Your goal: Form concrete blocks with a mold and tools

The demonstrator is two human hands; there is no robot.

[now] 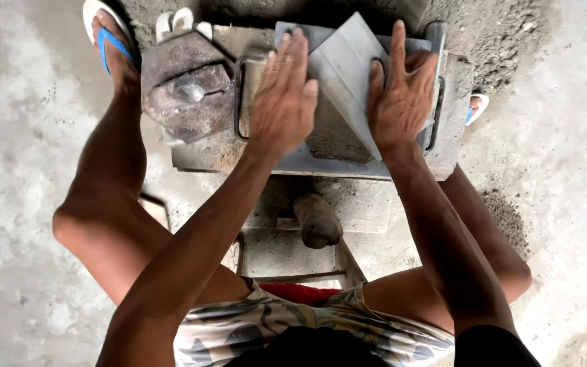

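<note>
Grey flat plate (348, 75) lies tilted across the top of a rectangular metal mould (436, 129) in the upper middle of the frame, and it is pressed down by both hands. The left hand (283, 102) is laid flat with its fingers (293, 58) stretched out and close together, resting partly on the plate's left edge and partly on the mould rim; nothing is gripped. The right hand (399, 95) is spread palm-down on the plate's right half, fingers extended, likewise pressing rather than grasping. Damp grey mix (334, 139) is seen inside the mould, below the plate's lower corner. To the left, a heavy rusted block (185, 85) with a hollow centre rests beside the mould, touching or nearly touching it (the contact cannot be made out). A rounded handle (317, 221) is seen lower down, between the knees, above a concrete base (361, 204). Feet in blue sandals (107, 41) are planted on the dusty floor (8, 170) at the upper corners.

To do the pressing well, even weight should be kept on both palms, so the plate is held level and the surface beneath is smoothed uniformly.
</note>
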